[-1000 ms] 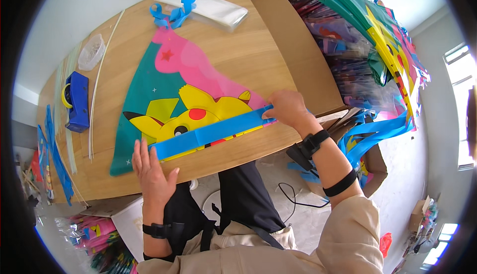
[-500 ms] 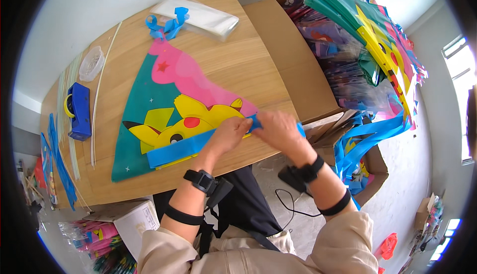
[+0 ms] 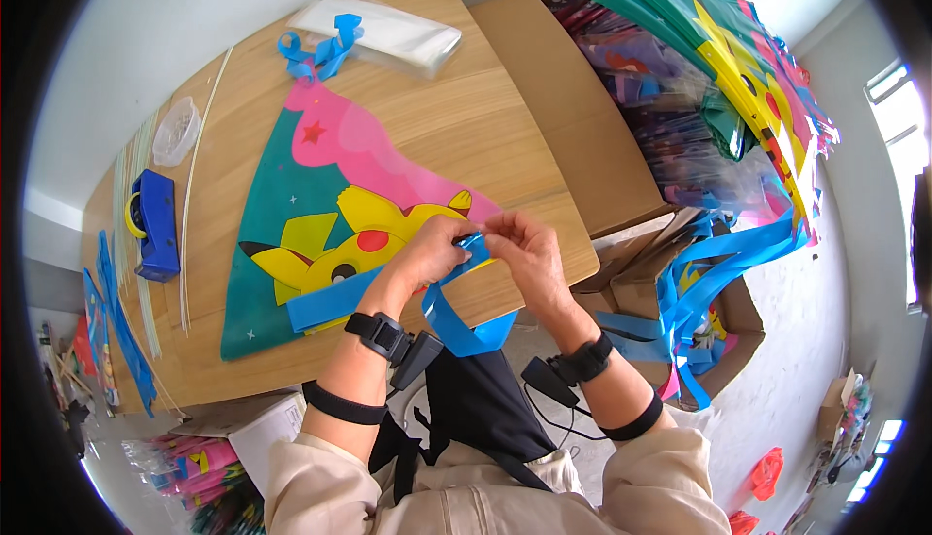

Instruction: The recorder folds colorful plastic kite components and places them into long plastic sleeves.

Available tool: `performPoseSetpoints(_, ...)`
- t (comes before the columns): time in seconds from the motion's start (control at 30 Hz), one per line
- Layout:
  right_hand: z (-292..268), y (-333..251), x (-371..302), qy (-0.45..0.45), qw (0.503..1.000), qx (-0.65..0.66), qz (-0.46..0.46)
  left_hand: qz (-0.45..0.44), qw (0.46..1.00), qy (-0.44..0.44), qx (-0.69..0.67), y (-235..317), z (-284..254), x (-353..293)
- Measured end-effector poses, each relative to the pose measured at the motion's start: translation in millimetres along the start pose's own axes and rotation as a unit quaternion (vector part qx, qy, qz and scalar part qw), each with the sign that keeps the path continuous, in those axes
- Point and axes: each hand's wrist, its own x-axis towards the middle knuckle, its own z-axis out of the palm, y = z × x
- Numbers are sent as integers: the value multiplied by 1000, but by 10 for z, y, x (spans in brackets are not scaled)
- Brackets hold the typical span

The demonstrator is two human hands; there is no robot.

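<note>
A triangular kite (image 3: 291, 195) in green, pink and yellow, with a cartoon figure, lies flat on the wooden table. Along its near edge runs a blue ribbon (image 3: 335, 302). My left hand (image 3: 427, 251) is closed round the ribbon at the kite's right corner, where it is bunched and folded. Close beside it, my right hand (image 3: 529, 255) pinches at the same bunch. A small dark, shiny bit shows between the fingers; I cannot make it out. Below my hands a loop of the ribbon hangs over the table's front edge.
Clear plastic sleeves (image 3: 388, 35) and a curled blue ribbon (image 3: 335, 45) lie at the back. To the left are a blue tape dispenser (image 3: 157, 224), a clear plastic dish (image 3: 177, 132) and thin white rods (image 3: 196, 185). Finished-looking kites (image 3: 738, 79) pile over cardboard boxes (image 3: 573, 117) at right.
Both hands have drawn in toward me and to the left at the kite's corner. The ribbon's right end, stretched out straight before, is now folded and hangs in a loop.
</note>
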Motion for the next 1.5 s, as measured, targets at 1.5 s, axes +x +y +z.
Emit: performPoseSetpoints(1.5, 331, 252, 38, -110, 597, -653, -452, 119, 799, 324, 493, -733, -546, -2081)
